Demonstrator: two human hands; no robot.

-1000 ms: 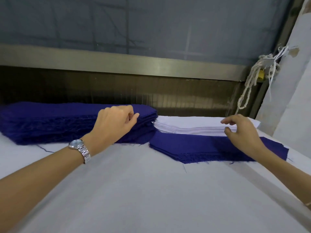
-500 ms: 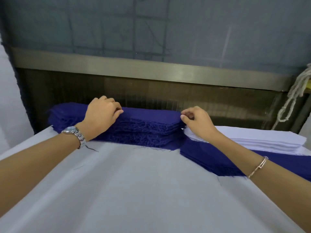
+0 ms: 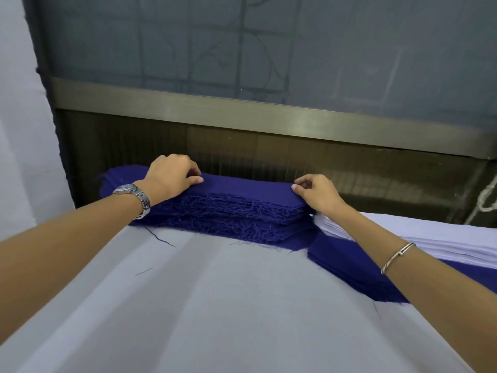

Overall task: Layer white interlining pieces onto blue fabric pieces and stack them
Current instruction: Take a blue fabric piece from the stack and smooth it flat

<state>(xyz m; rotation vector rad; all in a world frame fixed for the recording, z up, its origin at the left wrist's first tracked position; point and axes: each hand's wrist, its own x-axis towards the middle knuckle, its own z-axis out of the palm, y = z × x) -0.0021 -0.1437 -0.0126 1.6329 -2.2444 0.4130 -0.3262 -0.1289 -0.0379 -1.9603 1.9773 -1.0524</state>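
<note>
A pale grey tabletop (image 3: 215, 305) runs back to a dark wall with a metal rail (image 3: 242, 114) and a grey pane (image 3: 269, 49) above. The tall stack of blue fabric pieces (image 3: 242, 208) lies at the far edge. The left hand (image 3: 172, 179) and right hand (image 3: 314, 192), fingers curled, pinch its top layer at either end. The white interlining pile (image 3: 443, 238) rests on a lower blue stack (image 3: 344, 259) just beside it on the right.

- No legible text, label, brand, number or sign anywhere.
- Dial of the silver metal link wristwatch (image 3: 131, 190), just left of the tall stack of dark blue fabric pieces (image 3: 236, 211): unreadable.
</note>
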